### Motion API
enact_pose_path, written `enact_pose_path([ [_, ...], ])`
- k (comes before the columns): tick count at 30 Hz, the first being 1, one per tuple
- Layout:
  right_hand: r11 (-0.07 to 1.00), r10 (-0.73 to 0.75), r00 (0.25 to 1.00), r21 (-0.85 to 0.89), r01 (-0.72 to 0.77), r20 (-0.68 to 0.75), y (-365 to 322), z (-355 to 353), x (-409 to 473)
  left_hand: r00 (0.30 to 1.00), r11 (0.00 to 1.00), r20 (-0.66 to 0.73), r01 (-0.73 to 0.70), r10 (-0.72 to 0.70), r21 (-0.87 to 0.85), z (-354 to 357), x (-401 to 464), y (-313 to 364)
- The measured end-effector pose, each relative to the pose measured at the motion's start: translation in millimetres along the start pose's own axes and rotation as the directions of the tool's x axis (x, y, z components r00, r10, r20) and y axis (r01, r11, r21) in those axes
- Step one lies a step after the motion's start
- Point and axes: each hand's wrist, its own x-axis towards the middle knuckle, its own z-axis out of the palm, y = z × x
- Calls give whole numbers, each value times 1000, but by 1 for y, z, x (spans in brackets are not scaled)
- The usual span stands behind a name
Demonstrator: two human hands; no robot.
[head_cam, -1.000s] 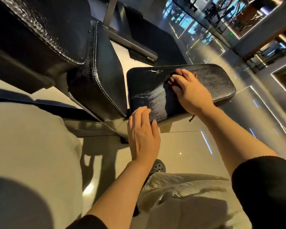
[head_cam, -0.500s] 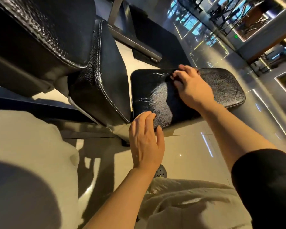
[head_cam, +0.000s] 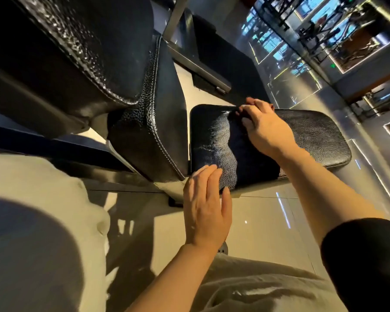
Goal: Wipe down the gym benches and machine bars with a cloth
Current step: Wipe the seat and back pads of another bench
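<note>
A black leather bench pad lies flat in the middle of the head view. A dark cloth is spread across its middle. My right hand presses on the cloth, and its fingers curl over the cloth at the pad's far edge. My left hand rests at the pad's near edge, fingers straight and touching the leather. To the left of the cloth the leather shines with a wet streak.
A tilted black backrest pad stands directly left of the flat pad, under a larger black pad. A metal frame bar runs behind them. Glossy tiled floor lies below. My pale trousers fill the lower edge.
My right hand has slid with the cloth from the pad's middle to its far edge. My left hand has stayed at the near edge.
</note>
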Motion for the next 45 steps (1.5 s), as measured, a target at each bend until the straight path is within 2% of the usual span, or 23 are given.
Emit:
enact_pose_path([
  [2,996,82,996,-42,-83,-31,-8,3,10,1000,999,1,-29,29,28,2,0,-5],
  [3,996,69,997,-59,-71,-29,-19,8,12,999,999,0,-33,33,28,2,0,-6],
  [7,990,-139,987,-6,140,82,-62,25,11,1000,1000,9,-9,9,-5,-2,-3,-1],
  [11,958,-287,941,70,279,181,-54,21,5,998,996,5,-60,60,65,4,-3,-10],
  [13,969,-246,955,71,237,164,-37,15,16,999,998,4,-53,53,41,6,-2,-13],
  [16,999,-34,993,-1,34,111,-24,12,39,999,999,34,-31,31,-13,-1,-3,-9],
  [17,1000,-11,994,-21,13,106,-30,15,44,999,999,37,-37,38,-23,-3,-4,-7],
  [21,985,-173,965,29,171,198,-74,33,39,998,999,54,-40,38,28,-3,-5,-5],
  [24,968,-249,943,29,249,221,-80,39,33,996,999,78,-43,41,28,-5,-5,-4],
  [27,978,-206,941,32,205,270,-63,27,44,994,997,81,-75,73,19,-7,-7,-6],
  [30,1000,-21,986,10,20,164,-60,25,52,994,999,99,-49,47,23,-8,-5,-8],
  [31,1000,-2,990,-2,2,138,-66,27,50,993,998,106,-48,45,27,-9,-5,-9],
  [34,991,-137,984,7,137,117,-83,35,29,992,997,106,-78,75,25,-11,-3,-7],
  [37,965,-258,955,6,260,145,-79,31,11,989,986,94,-127,117,109,-9,0,-10],
  [39,972,-234,958,17,235,164,-62,22,12,993,992,64,-100,95,83,-6,0,-11],
  [41,990,-136,985,46,132,109,-44,16,14,997,997,41,-68,67,27,-5,-2,-12],
  [43,998,-40,998,53,38,42,-39,18,14,997,997,26,-69,68,40,-4,-5,-15],
  [45,997,-71,997,5,71,43,-53,22,4,996,991,-5,-90,91,96,-3,-7,-19],
])
